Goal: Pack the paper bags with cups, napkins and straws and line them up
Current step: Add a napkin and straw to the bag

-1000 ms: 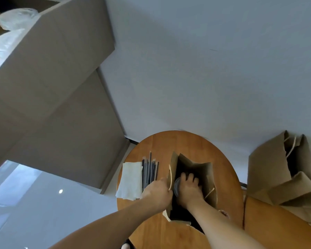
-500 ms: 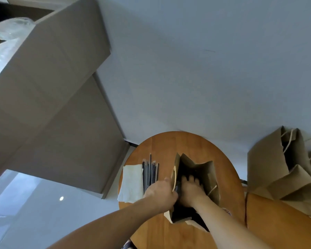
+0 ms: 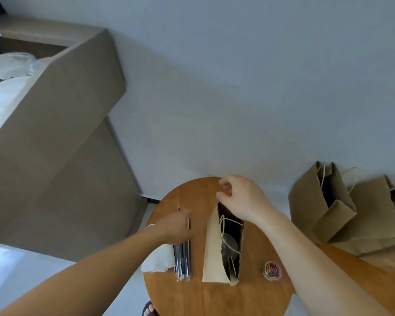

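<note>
Paper bag (image 3: 214, 247) stands open in the middle of the round wooden table (image 3: 214, 297), and its string handles hang over the dark opening. Down inside the bag you can see a clear cup (image 3: 229, 245). The right hand (image 3: 240, 199) is up over the far end of the bag's mouth. Its fingers (image 3: 222, 193) are curled in, right at the bag's top edge, but I cannot tell if they pinch the paper or hold nothing. The left hand (image 3: 176, 226) is down over the far end of the straws (image 3: 183, 258). It looks blurry, so I cannot tell if it has a straw or is just touching them. The straws are dark and lie in a bunch just to the left of the bag. The white napkins (image 3: 160, 258) lie right beside the straws, at the left edge of the table. Near the bag on its right side sits a little round tub (image 3: 271, 270) with bright paper clips in it. Two more paper bags (image 3: 317, 201) stand close together on the right, on a second wooden table (image 3: 356, 267), well apart from the middle bag. High up on the left is a brown shelf (image 3: 62, 99) with clear plastic things (image 3: 9, 65) on it. A foot in a sandal (image 3: 149, 310) peeks out at the bottom.
</note>
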{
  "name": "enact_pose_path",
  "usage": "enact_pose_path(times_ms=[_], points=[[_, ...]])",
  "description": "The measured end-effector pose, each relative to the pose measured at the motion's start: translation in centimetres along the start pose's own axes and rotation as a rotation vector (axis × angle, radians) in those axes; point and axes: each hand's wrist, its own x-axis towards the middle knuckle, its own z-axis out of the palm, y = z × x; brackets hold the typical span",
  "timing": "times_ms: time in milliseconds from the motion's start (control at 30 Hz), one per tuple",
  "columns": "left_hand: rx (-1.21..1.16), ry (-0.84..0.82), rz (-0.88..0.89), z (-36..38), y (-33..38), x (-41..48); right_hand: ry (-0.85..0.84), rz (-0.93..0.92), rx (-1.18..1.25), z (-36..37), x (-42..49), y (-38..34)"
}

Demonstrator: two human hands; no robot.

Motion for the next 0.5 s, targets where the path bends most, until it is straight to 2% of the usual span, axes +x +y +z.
enact_pose_path(times_ms=[67, 167, 333, 500], points=[[-0.055, 0.087, -0.042, -1.2, -2.1, -0.5, 0.003, -0.03, 0.122, 3.1, 0.9, -2.3], [-0.096, 0.135, -0.142, -2.3, -5.6, -1.5, -0.105, 0.001, 0.232, 9.7, 2.4, -4.7], [-0.171, 0.124, -0.295, -0.9, -11.4, -2.1, -0.308, 0.193, 0.248, 20.5, 5.0, -4.5], [-0.267, 0.127, -0.378, 2.3, -15.5, -0.5, -0.312, 0.406, 0.184, 28.7, 6.1, -2.2]])
